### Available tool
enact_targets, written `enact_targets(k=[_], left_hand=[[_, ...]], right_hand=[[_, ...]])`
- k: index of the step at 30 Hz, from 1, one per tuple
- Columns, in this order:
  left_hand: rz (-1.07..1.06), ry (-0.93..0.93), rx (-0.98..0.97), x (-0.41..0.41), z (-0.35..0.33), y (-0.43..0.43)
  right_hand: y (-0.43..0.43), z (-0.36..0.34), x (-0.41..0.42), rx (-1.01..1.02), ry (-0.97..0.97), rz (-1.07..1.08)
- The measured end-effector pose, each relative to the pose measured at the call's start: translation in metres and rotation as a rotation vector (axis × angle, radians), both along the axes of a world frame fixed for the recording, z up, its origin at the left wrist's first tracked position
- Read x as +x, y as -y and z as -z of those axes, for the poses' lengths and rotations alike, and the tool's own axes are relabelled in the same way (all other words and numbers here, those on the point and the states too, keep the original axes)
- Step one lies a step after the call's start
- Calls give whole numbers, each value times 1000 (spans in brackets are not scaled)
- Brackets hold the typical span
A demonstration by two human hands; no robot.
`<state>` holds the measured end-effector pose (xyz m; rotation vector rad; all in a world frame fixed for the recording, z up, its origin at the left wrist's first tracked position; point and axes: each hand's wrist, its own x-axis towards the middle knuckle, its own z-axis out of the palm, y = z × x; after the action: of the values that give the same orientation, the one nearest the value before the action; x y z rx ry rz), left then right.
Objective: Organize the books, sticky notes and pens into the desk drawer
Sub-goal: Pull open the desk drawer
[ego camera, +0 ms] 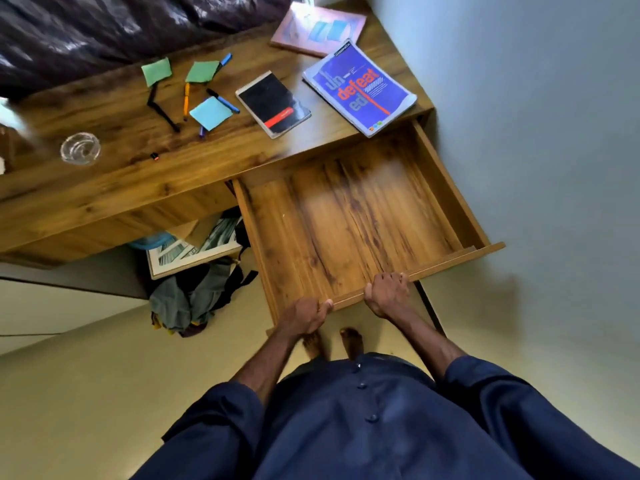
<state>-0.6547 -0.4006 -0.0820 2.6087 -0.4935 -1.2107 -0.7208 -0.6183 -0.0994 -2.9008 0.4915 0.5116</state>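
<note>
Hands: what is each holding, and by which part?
Left hand and right hand both grip the drawer by its front panel's top edge.

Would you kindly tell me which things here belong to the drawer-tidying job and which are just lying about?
Job: drawer, blue book, pink book, black notepad, green sticky notes, blue sticky note, pens.
Lying about: glass dish, grey bag, framed picture.

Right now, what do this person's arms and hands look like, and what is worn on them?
Both the left hand and the right hand are bare: no gloves, rings or watch show. The left sleeve and right sleeve are loose, dark navy, ending near the elbows, on a navy shirt with dark buttons down its front.
</note>
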Motion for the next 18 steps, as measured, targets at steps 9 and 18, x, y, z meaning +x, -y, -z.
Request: enact_targets(k=[9,18], left_hand=[[-55,-14,-135,0,-2,-22],[-130,34,-388,90,-10,-79]], right_hand=[[-37,-14,26,188,-87,86],[-129,-29,85,465,-48,216]])
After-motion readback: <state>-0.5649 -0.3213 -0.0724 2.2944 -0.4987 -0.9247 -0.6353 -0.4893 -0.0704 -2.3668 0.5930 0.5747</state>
